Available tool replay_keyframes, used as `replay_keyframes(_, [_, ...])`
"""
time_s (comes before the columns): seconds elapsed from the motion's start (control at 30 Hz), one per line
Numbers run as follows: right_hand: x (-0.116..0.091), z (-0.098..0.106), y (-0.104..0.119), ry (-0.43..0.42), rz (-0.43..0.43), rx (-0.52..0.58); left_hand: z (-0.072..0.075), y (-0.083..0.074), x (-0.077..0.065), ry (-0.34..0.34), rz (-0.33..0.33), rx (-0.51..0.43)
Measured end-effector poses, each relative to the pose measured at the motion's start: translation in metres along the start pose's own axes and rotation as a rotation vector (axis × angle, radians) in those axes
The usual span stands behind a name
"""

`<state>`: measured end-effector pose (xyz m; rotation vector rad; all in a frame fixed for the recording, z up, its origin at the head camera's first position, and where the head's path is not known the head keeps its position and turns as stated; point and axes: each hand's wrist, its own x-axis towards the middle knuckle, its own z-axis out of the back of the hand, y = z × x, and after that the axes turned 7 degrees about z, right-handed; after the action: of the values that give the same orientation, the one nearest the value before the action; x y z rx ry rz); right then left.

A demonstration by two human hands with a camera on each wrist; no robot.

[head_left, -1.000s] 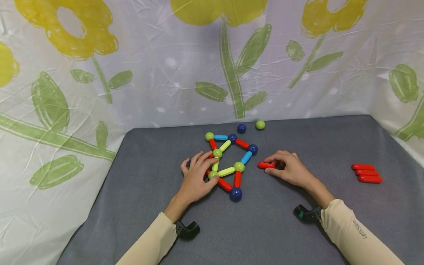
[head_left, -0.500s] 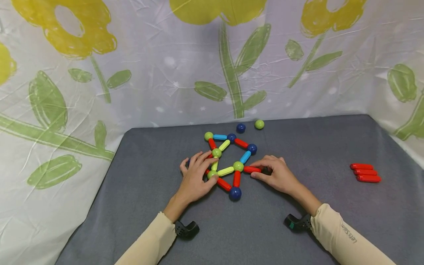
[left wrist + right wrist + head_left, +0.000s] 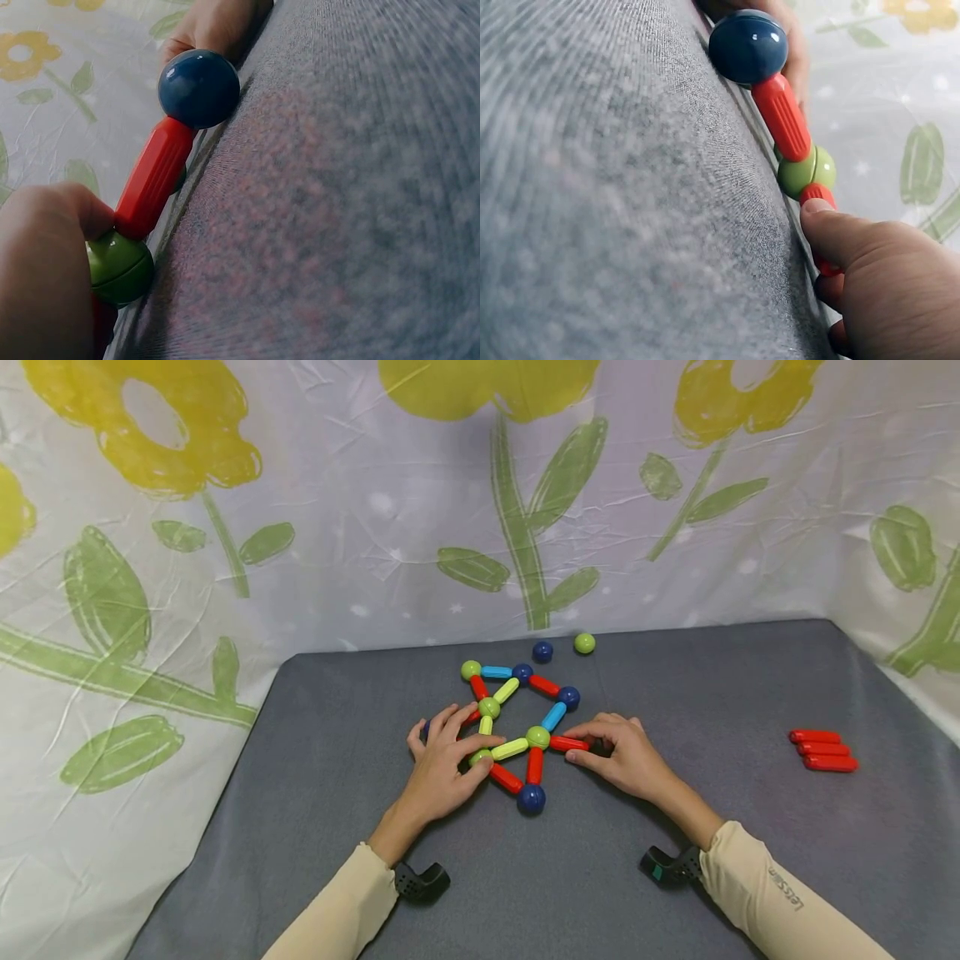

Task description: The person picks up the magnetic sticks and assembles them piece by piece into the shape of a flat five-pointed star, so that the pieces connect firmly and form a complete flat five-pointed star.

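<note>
A flat frame of magnetic rods and balls lies on the grey cloth. My right hand pinches a red rod between thumb and fingers. The rod's far end meets a green ball, which also joins yellow-green, blue and red rods. Spread over the frame's left side, my left hand has its thumb and index finger at either side of another green ball, hiding part of the frame. From that ball a red rod runs to a dark blue ball at the near corner.
Several red rods lie side by side at the right. Beyond the frame sit a loose dark blue ball and a loose green ball, near the table's back edge. A flower-print sheet hangs behind.
My right hand has moved left with the red rod, bringing its end against the green ball. The left hand has stayed on the frame.
</note>
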<state>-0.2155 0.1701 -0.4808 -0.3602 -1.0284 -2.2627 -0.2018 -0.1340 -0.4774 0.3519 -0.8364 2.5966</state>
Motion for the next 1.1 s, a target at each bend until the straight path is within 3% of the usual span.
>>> replay_keyframes(1.1, [-0.0009,-0.0002,0.0004,0.006,-0.032,-0.001,-0.0014,0.0012,0.0003,0.009,0.024,-0.003])
